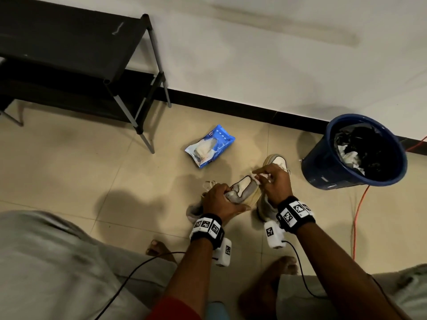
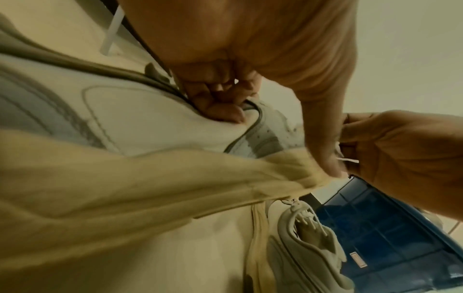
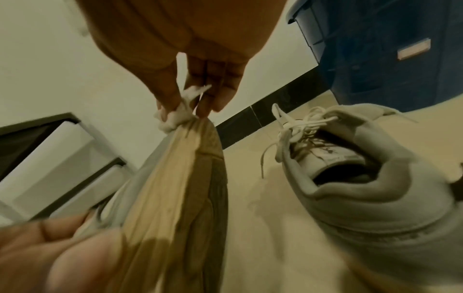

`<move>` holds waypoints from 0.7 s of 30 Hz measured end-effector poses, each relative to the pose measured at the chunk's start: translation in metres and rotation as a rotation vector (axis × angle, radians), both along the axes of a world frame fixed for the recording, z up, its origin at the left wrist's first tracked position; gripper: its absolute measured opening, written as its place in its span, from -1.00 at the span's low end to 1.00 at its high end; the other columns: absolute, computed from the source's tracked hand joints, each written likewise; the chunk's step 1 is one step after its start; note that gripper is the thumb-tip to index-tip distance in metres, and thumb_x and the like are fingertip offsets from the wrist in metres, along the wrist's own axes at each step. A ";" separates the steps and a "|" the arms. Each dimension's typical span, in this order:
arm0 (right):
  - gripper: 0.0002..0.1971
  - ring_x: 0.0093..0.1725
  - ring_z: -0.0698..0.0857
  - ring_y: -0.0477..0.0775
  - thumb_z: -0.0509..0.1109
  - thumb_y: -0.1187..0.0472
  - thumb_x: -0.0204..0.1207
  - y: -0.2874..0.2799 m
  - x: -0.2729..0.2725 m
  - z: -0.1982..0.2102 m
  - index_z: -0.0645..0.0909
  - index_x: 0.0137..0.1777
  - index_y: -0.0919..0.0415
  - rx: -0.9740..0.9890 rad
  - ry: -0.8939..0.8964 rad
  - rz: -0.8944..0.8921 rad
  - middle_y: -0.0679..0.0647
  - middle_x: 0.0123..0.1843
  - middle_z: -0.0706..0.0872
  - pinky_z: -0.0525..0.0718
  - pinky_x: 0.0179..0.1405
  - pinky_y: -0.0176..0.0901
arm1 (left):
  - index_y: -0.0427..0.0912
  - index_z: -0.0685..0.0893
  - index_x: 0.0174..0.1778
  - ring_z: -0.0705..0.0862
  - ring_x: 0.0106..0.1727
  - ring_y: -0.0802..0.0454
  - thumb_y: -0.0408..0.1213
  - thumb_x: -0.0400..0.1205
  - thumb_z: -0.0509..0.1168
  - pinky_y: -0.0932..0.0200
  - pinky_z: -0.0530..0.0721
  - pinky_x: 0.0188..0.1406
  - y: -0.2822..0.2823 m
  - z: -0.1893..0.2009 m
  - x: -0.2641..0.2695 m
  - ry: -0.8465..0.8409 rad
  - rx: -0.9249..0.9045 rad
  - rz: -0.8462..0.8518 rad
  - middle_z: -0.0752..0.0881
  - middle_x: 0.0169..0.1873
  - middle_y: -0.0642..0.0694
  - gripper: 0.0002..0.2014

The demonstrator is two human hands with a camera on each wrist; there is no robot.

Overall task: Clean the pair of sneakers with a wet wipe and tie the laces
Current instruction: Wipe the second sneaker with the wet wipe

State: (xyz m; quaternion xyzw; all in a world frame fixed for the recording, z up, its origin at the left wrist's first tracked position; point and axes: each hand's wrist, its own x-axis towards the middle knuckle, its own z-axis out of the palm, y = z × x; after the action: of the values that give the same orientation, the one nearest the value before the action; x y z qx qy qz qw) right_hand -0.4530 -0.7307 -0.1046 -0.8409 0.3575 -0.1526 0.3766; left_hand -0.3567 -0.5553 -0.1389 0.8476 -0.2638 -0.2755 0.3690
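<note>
My left hand [image 1: 220,200] grips a white and grey sneaker [image 1: 246,188] above the floor, its side turned up and its tan sole [image 3: 175,178] facing right. In the left wrist view the fingers [image 2: 220,103] curl into the shoe's collar [image 2: 250,123]. My right hand [image 1: 271,181] pinches a crumpled white wet wipe [image 3: 177,113] and presses it against the toe end of the sole. The second sneaker [image 1: 276,162] stands on the floor just behind and right of the hands, its laces [image 3: 295,126] loose.
A blue pack of wet wipes [image 1: 209,145] lies on the tiled floor beyond the shoes. A blue bin [image 1: 355,153] with trash stands at right, an orange cable [image 1: 357,218] beside it. A black shoe rack [image 1: 76,65] stands at left against the wall. Bare feet [image 1: 280,267] rest below the hands.
</note>
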 end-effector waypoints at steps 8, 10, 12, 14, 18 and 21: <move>-0.87 -0.10 0.78 -0.02 0.47 0.35 0.45 0.018 -0.007 0.019 0.81 -0.12 0.12 0.191 -0.237 -0.400 0.00 -0.14 0.83 0.76 0.04 0.08 | -0.07 0.49 0.25 0.52 0.28 -0.13 0.57 -0.13 0.48 -0.07 0.61 0.25 -0.013 0.029 -0.001 -0.198 0.037 -0.141 0.50 0.25 -0.10 0.13; -0.87 -0.07 0.76 -0.06 0.49 0.31 0.45 0.031 -0.011 0.023 0.82 -0.10 0.09 0.137 -0.244 -0.397 0.01 -0.09 0.82 0.74 0.04 -0.05 | -0.13 0.41 0.34 0.49 0.28 -0.17 0.48 -0.05 0.52 -0.06 0.61 0.18 -0.016 0.038 -0.005 -0.261 0.049 -0.130 0.44 0.26 -0.14 0.13; -0.88 -0.04 0.74 -0.08 0.50 0.26 0.46 0.045 -0.015 0.028 0.81 -0.05 0.06 0.082 -0.224 -0.345 0.01 -0.03 0.80 0.68 0.00 -0.27 | -0.02 0.34 0.48 0.45 0.34 -0.15 0.33 0.04 0.54 -0.06 0.62 0.14 -0.013 0.046 -0.010 -0.324 0.053 -0.132 0.41 0.32 -0.12 0.10; -0.85 -0.04 0.73 -0.15 0.52 0.22 0.46 0.052 -0.016 0.034 0.80 0.00 0.04 0.054 -0.213 -0.284 -0.02 -0.01 0.80 0.67 0.03 -0.32 | 0.15 0.39 0.53 0.39 0.43 -0.17 0.22 0.17 0.51 -0.10 0.63 0.15 -0.010 0.054 -0.013 -0.385 0.127 -0.179 0.41 0.39 -0.08 -0.05; -0.81 -0.16 0.72 -0.14 0.51 0.32 0.40 0.070 -0.015 0.050 0.83 -0.07 0.04 -0.102 -0.170 -0.081 -0.01 -0.13 0.83 0.71 -0.10 -0.21 | 0.15 0.65 0.21 0.42 0.40 -0.19 0.13 0.31 0.49 -0.10 0.68 0.05 -0.004 0.066 -0.023 -0.406 0.248 -0.182 0.45 0.38 -0.06 -0.47; -0.84 -0.16 0.69 0.13 0.45 0.20 0.43 0.093 -0.016 0.051 0.81 -0.03 0.07 -0.352 -0.036 0.150 0.06 -0.14 0.77 0.65 -0.24 -0.04 | 0.08 0.68 0.16 0.43 0.41 -0.20 0.05 0.38 0.49 -0.13 0.69 0.05 0.001 0.066 -0.027 -0.371 0.211 -0.115 0.46 0.42 -0.06 -0.57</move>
State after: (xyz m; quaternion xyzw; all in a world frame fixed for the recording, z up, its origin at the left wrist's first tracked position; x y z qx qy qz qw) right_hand -0.4688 -0.6379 -0.0539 -0.9154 0.2546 -0.1991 0.2401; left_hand -0.3834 -0.5541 -0.0727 0.9011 -0.3450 -0.1615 0.2071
